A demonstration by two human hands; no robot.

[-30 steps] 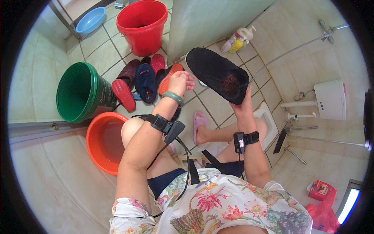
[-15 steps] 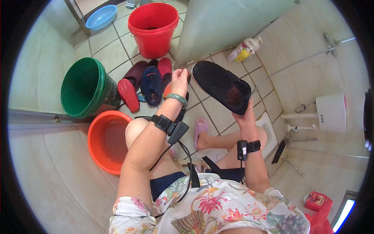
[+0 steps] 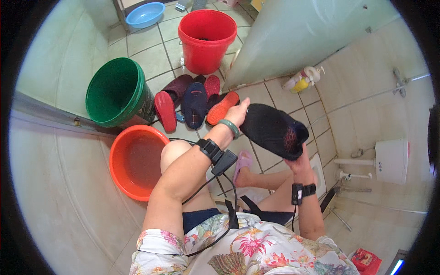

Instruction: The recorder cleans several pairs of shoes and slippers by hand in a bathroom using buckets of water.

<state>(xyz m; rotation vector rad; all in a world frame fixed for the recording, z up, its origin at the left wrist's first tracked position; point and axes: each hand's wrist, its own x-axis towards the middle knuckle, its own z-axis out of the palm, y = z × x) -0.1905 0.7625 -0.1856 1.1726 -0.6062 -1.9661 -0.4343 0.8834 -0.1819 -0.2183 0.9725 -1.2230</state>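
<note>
A black slipper point(image 3: 270, 130) with a reddish patterned patch inside its heel end is held up in front of me, tilted. My right hand point(image 3: 299, 161) grips it by the heel end from below, its fingers partly hidden behind. At the toe end my left hand point(image 3: 236, 113), with a green bangle on the wrist, closes on the edge; some of its fingers are out of sight. On the tiles beyond lie more slippers: a dark blue one point(image 3: 194, 104), a red one point(image 3: 166, 111), a maroon one point(image 3: 178, 87) and one with an orange sole point(image 3: 222, 108).
An orange basin point(image 3: 120, 172) of cloudy water stands by my left knee. Behind it is a green bucket point(image 3: 98, 114); a red bucket point(image 3: 206, 48) and a blue basin point(image 3: 145, 16) are farther off. Bottles point(image 3: 302, 80) stand along the wall. Cables hang from my wrist straps.
My left hand has come to the black slipper's toe end from a spot apart from it. The slipper and my right hand sit slightly lower and farther right as the view shifted.
</note>
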